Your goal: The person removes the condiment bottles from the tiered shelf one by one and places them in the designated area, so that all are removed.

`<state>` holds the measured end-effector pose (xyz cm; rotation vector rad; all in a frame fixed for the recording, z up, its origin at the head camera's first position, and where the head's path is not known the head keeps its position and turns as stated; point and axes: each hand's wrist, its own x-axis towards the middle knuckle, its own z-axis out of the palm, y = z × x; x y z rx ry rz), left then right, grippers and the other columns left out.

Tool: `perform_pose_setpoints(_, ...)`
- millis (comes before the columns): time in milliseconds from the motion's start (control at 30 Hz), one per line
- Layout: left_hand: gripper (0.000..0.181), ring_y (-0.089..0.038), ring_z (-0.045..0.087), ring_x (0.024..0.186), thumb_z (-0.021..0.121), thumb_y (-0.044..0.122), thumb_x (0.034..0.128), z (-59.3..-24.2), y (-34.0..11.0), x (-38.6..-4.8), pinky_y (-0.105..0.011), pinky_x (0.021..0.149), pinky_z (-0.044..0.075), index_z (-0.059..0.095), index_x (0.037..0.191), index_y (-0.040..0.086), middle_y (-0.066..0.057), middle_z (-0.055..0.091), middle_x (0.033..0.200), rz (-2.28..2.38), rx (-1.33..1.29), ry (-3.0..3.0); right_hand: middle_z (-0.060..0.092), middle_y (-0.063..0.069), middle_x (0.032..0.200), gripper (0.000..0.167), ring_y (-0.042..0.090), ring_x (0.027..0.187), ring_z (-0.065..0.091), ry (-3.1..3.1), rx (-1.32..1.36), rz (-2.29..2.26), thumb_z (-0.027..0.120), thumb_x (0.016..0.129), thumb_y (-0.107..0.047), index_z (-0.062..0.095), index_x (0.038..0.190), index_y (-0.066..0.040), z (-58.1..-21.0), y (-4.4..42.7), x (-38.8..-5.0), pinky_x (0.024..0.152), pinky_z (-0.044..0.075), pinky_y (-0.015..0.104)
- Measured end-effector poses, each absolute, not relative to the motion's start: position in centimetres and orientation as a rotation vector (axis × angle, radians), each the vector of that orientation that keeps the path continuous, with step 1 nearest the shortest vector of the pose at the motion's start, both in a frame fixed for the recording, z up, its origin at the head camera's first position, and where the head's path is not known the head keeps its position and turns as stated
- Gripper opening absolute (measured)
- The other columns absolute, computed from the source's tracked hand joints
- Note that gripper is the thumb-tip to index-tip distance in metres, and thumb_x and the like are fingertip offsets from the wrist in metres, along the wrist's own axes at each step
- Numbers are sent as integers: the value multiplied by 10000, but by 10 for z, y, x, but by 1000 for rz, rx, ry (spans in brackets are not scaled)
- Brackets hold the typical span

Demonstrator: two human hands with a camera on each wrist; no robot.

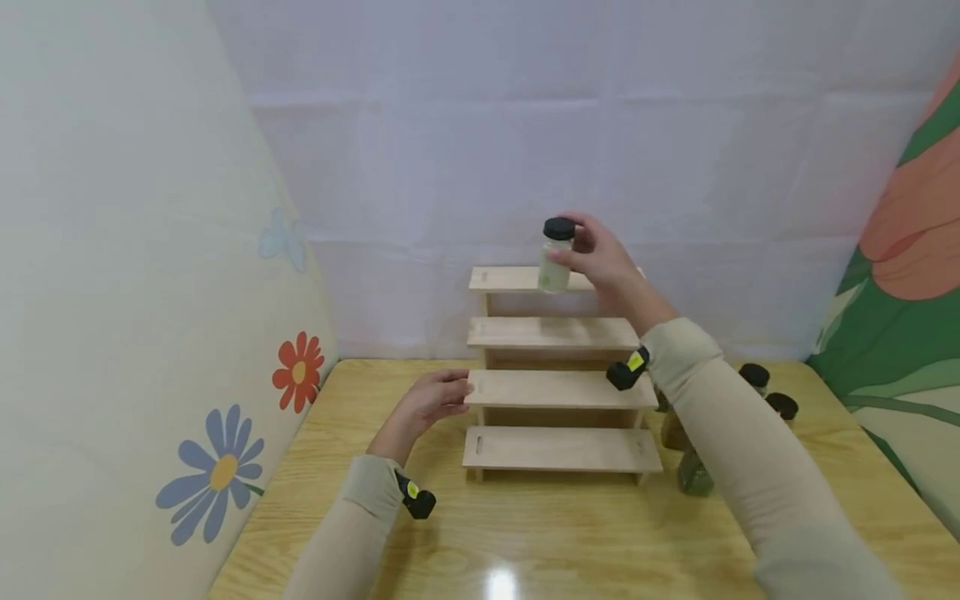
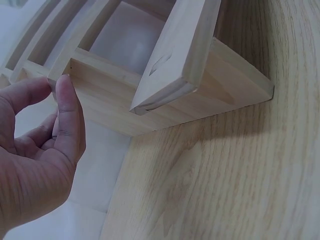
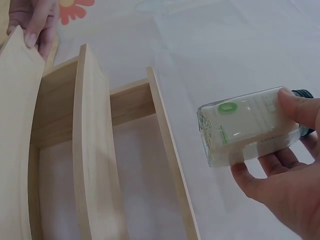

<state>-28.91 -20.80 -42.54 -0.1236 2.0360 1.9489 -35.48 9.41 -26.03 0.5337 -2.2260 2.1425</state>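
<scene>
A small clear glass jar (image 1: 556, 268) with a black lid is in my right hand (image 1: 606, 260), just in front of the top step of a pale wooden four-step shelf (image 1: 558, 389). In the right wrist view the jar (image 3: 245, 127) lies tilted across the picture, with green markings on its glass and pale contents; the right hand's (image 3: 287, 185) thumb and fingers grip it near the lid. My left hand (image 1: 429, 404) pinches the left end of the second step from the bottom. Up close, the left hand (image 2: 45, 140) has thumb and finger at that step's corner.
Several dark-lidded jars (image 1: 696, 473) stand on the wooden table (image 1: 525, 525) right of the shelf, partly hidden by my right forearm. Behind the shelf hangs a white cloth (image 1: 442, 167). Flower-patterned panels (image 1: 225, 471) flank the table on both sides.
</scene>
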Motion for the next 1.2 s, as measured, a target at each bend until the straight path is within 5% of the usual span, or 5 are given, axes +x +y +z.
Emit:
perform_pose_setpoints(567,541,-138,594,880,596,40,996,-425,-207,-290,-258,802,581,403,1483,-96,-173,568,1257,1945,-118,2027,563,77,1301,501,141,1031,559,-2255,593,2088,688,955,-37,486,1406,-120,-261,150,-330,850,509,245)
perform_pose_setpoints(1000,546,-138,606,876,609,39,991,-425,-209,-293,-258,793,585,408,1483,-90,-184,568,1270,1958,-145,2022,493,122,1430,530,126,1187,526,-2384,528,1951,675,979,-93,444,1455,-129,-264,190,-304,935,477,181)
perform_pose_setpoints(1200,556,-129,618,876,608,40,990,-427,-208,-292,-262,799,582,394,1484,-101,-203,550,1311,1950,-128,2020,517,34,1380,538,87,1132,548,-2388,492,1931,666,989,-115,436,1473,-161,-275,216,-292,887,500,171)
